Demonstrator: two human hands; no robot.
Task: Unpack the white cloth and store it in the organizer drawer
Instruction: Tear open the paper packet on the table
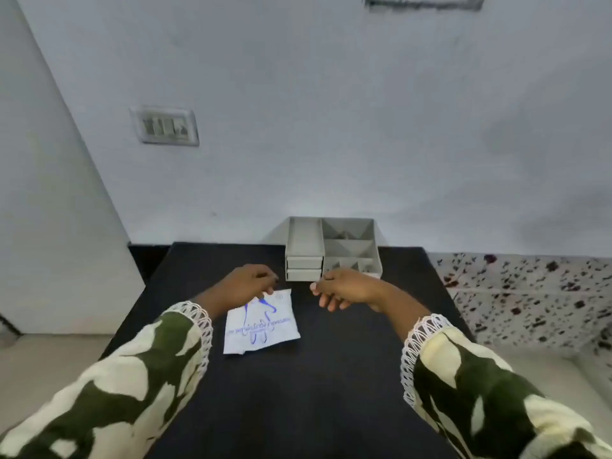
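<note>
A white packet (261, 323) printed with a blue hand outline lies flat on the black bench (298, 392), left of centre and a little short of the organizer (332, 248). The print on it is blurred and reads upside down from here, so the words cannot be made out; the cloth itself is not to be seen, only the wrapper. The left hand (246, 283) hangs over the packet's far corner, its fingers curled down and hiding that corner; the fingertips seem to touch the edge, but whether the grip has closed on it cannot be told. The right hand (347, 288) sits apart to the right, just before the organizer, its fingers loosely bent and its grip released, holding nothing. It covers the organizer's lower right front. The organizer is grey and stands at the far edge of the bench against the wall (331, 127). Two shallow drawers (304, 268), both pushed in, are stacked at its left front under an open tray; the right half is split into open compartments, and something small and dark lies in the rear one, too dim to name. Both sleeves (132, 385) are patterned green and cream with white lace cuffs, and they run out of the frame at the bottom. A switch plate (165, 125) is on the wall at the left, and a speckled floor (530, 293) shows at the right.
</note>
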